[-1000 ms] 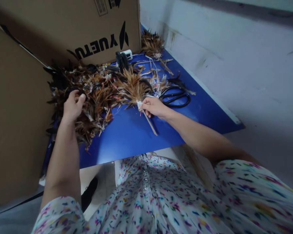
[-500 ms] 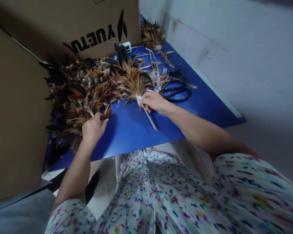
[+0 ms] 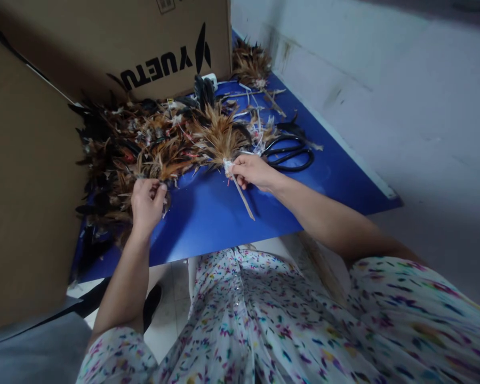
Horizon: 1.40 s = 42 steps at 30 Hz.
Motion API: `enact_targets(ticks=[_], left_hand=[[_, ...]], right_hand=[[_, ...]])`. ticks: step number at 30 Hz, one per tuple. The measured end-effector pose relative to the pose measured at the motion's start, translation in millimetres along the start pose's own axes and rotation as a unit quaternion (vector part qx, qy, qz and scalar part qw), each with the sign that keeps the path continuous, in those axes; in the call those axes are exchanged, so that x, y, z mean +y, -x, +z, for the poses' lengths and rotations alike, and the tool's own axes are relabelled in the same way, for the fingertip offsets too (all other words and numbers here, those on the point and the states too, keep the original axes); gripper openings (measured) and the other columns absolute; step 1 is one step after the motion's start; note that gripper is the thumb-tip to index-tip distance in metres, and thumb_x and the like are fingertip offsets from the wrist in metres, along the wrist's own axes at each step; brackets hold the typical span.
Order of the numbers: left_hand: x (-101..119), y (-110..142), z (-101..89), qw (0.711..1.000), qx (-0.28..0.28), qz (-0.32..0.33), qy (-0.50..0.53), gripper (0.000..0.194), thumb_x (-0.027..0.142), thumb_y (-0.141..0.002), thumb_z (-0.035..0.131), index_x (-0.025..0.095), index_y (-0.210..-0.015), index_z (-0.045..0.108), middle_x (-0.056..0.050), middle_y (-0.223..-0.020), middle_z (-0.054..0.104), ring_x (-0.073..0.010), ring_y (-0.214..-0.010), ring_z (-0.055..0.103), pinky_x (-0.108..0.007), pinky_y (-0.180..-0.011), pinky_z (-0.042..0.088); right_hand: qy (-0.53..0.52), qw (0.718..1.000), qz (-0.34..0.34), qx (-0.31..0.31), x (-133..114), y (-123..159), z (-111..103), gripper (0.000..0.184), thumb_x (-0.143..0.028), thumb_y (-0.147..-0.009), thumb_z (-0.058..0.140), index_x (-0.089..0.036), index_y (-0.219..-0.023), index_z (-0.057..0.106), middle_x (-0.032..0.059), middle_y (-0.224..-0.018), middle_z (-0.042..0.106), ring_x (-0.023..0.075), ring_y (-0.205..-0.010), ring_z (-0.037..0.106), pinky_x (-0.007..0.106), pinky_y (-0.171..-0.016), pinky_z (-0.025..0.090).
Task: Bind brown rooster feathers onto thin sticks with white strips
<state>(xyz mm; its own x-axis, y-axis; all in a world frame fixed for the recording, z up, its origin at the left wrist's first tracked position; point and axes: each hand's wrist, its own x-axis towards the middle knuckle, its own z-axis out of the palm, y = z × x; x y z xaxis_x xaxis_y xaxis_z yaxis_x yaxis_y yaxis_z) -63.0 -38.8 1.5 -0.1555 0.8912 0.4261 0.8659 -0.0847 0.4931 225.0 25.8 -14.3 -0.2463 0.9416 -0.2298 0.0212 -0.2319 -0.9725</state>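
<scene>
Now, the feather bundle (image 3: 220, 136) lies over the blue table (image 3: 216, 213), its thin stick (image 3: 245, 201) pinched by the right hand (image 3: 253, 170) just below the white binding (image 3: 227, 166); this grip has stayed the same. The left hand (image 3: 146, 205), however, has come from the upper part of the feather pile (image 3: 144, 144) to its near edge, so attention seems to be on the loose feathers. Its fingers are curled; whether they hold something, I cannot tell. The bundle is fan-shaped, brown and soft-looking, the stick straight and flat. Beside are smooth black scissor handles (image 3: 290, 152); behind, a stiff cardboard box (image 3: 84, 42).
</scene>
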Motion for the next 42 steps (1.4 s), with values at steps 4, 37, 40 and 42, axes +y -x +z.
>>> enact_targets(ticks=[4, 37, 40, 42], left_hand=[[27, -9, 7.0, 0.954, -0.038, -0.079, 0.286, 0.022, 0.043, -0.085, 0.062, 0.022, -0.084, 0.054, 0.001, -0.072, 0.059, -0.0077, -0.044, 0.044, -0.022, -0.042, 0.034], [84, 15, 78.0, 0.731, -0.2, -0.247, 0.604, 0.048, 0.039, -0.05, 0.095, 0.015, -0.071, 0.059, 0.004, -0.058, 0.054, -0.005, -0.05, 0.049, -0.014, -0.04, 0.034], [86, 16, 79.1, 0.758, -0.188, -0.225, 0.582, 0.049, 0.042, -0.05, 0.094, 0.015, -0.071, 0.059, 0.003, -0.055, 0.055, -0.0055, -0.048, 0.047, -0.015, -0.039, 0.033], [86, 17, 80.1, 0.768, -0.177, -0.222, 0.574, 0.049, 0.043, -0.049, 0.094, 0.015, -0.071, 0.06, 0.003, -0.054, 0.055, -0.0055, -0.047, 0.047, -0.015, -0.038, 0.032]], right_hand=[[0.002, 1.0, 0.01, -0.012, 0, 2, 2, 0.025, -0.002, -0.086, 0.059, -0.016, -0.066, 0.053, -0.0016, -0.052, 0.062, 0.007, -0.037, 0.05, 0.017, -0.031, 0.043], [-0.053, 0.994, -0.013, -0.097, 6, 12, 18, 0.019, -0.005, -0.084, 0.069, -0.014, -0.082, 0.053, -0.0054, -0.053, 0.061, 0.009, -0.045, 0.06, 0.017, -0.04, 0.051], [-0.059, 0.993, -0.016, -0.099, 9, 11, 20, 0.02, -0.004, -0.084, 0.069, -0.015, -0.083, 0.052, -0.0056, -0.052, 0.061, 0.0093, -0.045, 0.06, 0.017, -0.04, 0.052], [-0.063, 0.993, -0.015, -0.102, 11, 11, 21, 0.02, -0.006, -0.084, 0.07, -0.015, -0.084, 0.052, -0.0053, -0.053, 0.061, 0.0096, -0.045, 0.061, 0.018, -0.04, 0.052]])
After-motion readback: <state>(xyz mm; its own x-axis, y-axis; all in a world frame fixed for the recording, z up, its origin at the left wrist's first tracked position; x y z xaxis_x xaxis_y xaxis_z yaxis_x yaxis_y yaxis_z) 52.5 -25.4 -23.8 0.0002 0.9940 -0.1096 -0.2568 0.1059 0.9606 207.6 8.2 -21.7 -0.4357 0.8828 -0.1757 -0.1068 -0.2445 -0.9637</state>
